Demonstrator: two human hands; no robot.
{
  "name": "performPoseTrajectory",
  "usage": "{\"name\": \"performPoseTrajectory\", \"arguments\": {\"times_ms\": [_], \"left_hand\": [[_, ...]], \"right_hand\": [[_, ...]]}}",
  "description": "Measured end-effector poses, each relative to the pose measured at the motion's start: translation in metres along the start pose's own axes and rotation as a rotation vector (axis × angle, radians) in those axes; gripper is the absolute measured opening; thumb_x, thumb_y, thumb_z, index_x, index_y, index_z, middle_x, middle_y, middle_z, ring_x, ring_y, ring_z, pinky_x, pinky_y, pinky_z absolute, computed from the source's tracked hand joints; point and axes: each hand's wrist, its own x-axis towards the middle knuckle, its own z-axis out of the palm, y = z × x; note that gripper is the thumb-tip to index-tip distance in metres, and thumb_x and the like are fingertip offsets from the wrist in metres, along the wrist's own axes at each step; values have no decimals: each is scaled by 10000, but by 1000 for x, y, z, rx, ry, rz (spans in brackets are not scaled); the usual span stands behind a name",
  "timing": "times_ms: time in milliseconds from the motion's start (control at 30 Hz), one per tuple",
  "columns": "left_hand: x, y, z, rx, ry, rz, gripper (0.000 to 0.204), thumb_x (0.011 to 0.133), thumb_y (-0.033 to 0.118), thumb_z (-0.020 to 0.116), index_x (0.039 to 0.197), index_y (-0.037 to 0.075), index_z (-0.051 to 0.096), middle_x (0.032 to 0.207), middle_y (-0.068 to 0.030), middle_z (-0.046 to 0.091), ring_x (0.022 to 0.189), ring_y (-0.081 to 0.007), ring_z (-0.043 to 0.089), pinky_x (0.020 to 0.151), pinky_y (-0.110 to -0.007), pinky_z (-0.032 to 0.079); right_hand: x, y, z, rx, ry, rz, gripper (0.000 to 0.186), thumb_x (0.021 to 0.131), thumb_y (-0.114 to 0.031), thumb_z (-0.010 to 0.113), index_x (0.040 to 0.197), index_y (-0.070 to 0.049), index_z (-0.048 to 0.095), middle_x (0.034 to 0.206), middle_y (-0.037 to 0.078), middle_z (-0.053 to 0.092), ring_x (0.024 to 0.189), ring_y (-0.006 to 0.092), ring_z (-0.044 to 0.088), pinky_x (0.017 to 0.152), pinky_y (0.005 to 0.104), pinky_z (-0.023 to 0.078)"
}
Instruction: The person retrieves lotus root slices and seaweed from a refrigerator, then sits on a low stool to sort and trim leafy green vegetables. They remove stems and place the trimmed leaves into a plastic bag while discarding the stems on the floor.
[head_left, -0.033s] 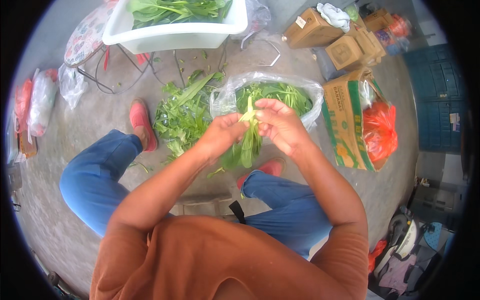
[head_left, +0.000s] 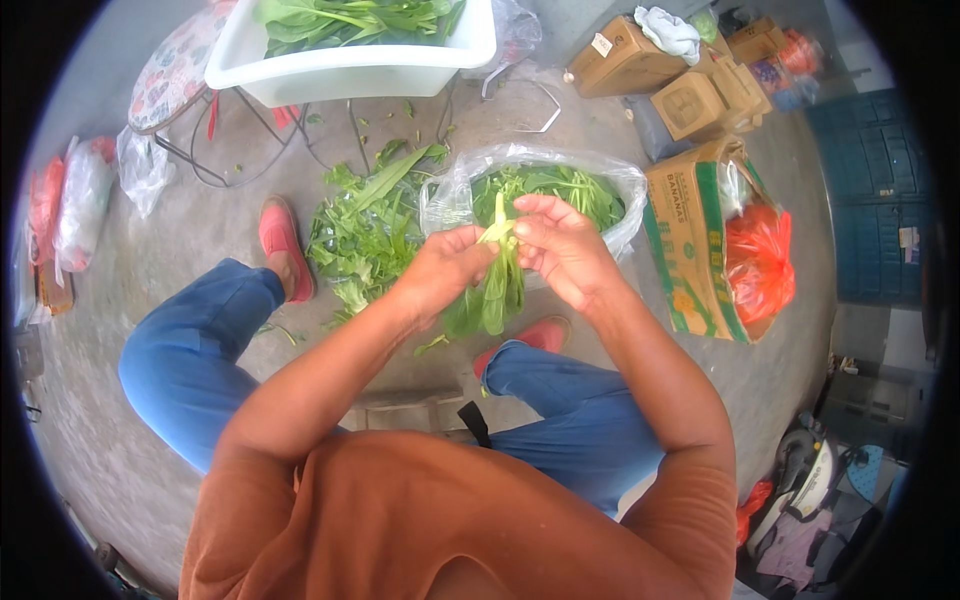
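Note:
My left hand (head_left: pixel 450 262) is closed on a leafy green vegetable (head_left: pixel 495 298), its pale stem end upward and its leaves hanging down. My right hand (head_left: pixel 560 252) pinches the same stem near its top with thumb and fingers. Just beyond both hands, a clear plastic bag (head_left: pixel 627 185) holds more greens (head_left: pixel 545 185) on the floor. A loose pile of trimmed leaves (head_left: pixel 355 230) lies to the left of the bag.
A white tub of greens (head_left: pixel 350 75) stands at the back beside a floral stool (head_left: pixel 175 65). A banana carton (head_left: pixel 685 240) with a red bag is at right, boxes (head_left: pixel 690 105) behind it. Plastic bags (head_left: pixel 85 205) lie at left. My feet (head_left: pixel 280 250) flank the leaves.

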Motion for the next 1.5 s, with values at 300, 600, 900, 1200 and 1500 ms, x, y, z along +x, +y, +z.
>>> {"name": "performPoseTrajectory", "arguments": {"times_ms": [300,600,900,1200,1500], "left_hand": [[4,-5,-3,-350,17,-88,92,866,147,548,861,57,563,650,27,490,578,-57,442,537,-195,391],[1,-11,1,-415,-25,-147,135,861,170,571,900,41,583,659,39,505,570,-47,442,540,-179,388],[-2,-4,-12,137,-110,46,210,890,227,551,844,32,615,654,67,468,574,-50,373,528,-201,318],[-8,22,-25,1188,-120,334,181,857,235,568,847,58,606,638,-113,520,586,-213,494,580,-359,415],[-9,19,-44,145,-515,-135,235,876,286,568,896,63,639,651,56,514,578,-75,423,517,-229,346]], "right_hand": [[7,18,2,-367,-5,-242,319,745,14,659,1043,-3,544,859,23,579,739,79,548,647,213,454],[14,38,2,-352,199,-331,166,790,-87,648,930,-12,600,793,19,593,669,72,532,610,210,449],[4,-7,12,-324,3,137,220,853,-191,595,1007,-35,590,742,-2,547,592,46,454,494,184,369],[7,6,2,-972,-53,-203,163,797,-161,631,810,-3,668,668,0,600,609,44,495,551,207,412],[-12,-9,20,-630,-237,-99,155,806,-130,616,837,20,641,674,34,579,552,59,474,486,193,378]]}}
